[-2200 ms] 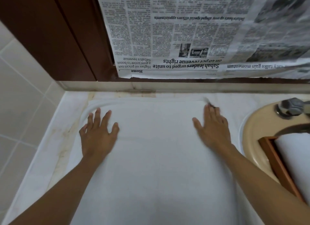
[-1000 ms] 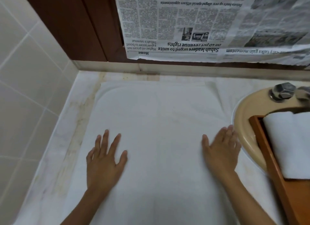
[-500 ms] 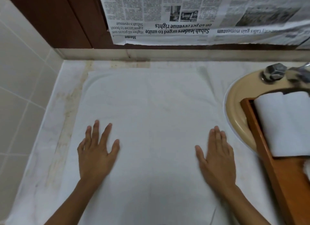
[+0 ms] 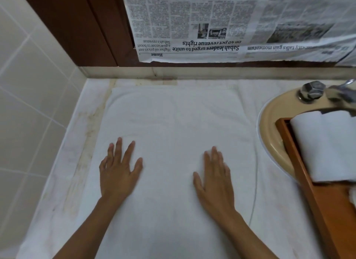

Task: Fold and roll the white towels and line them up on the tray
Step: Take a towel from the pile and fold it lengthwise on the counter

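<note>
Towel lies flat on counter, under both hands. Its long axis seems to run from person toward wall. Left hand and right hand rest on it, fingers straight, gripping nothing. Tray sits at right over sink (rolled towel already inside), so right hand is nearer.

Both hands lie flat, fingers straight, on a white towel spread over the counter: left hand, right hand. A folded towel sits in the wooden tray across the sink.
</note>
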A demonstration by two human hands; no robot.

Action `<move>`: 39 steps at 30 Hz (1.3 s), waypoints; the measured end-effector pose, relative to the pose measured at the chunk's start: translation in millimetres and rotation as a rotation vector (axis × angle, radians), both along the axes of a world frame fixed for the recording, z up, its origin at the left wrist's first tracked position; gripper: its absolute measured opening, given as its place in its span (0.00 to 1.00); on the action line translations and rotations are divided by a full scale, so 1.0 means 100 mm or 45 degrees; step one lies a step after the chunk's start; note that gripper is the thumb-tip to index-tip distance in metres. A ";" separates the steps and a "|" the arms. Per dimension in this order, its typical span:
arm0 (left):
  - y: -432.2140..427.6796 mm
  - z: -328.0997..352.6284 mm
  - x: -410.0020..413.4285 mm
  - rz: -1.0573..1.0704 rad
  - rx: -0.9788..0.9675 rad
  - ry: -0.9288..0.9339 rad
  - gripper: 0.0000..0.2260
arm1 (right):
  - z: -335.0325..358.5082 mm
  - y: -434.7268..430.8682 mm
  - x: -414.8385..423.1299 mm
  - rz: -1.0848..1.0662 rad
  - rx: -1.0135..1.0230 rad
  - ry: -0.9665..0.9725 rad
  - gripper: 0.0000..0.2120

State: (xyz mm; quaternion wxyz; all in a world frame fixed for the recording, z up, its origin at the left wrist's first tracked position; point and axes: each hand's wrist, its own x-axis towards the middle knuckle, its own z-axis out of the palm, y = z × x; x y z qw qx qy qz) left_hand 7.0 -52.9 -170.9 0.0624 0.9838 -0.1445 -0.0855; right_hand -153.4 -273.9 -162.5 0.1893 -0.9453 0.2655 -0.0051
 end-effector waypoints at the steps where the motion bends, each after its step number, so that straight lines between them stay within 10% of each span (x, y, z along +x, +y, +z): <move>1: 0.00 0.03 -0.02 0.011 0.021 0.034 0.31 | -0.04 0.04 -0.09 0.069 -0.047 0.027 0.34; 10: 0.51 -0.02 -0.80 0.117 -0.033 -0.012 0.30 | -0.08 -0.47 -0.69 -0.097 -0.210 0.179 0.37; 25: -0.39 0.05 0.72 0.181 0.021 0.104 0.30 | 0.02 -1.12 0.81 -0.134 -0.181 0.252 0.34; 33: -0.37 0.01 -0.73 -0.076 -0.197 -0.001 0.30 | -0.05 0.08 -0.03 0.203 -0.005 0.048 0.35; 39: 0.20 -0.10 -0.99 0.054 -0.090 -0.096 0.28 | -0.10 -0.64 -0.55 -0.022 -0.252 0.175 0.37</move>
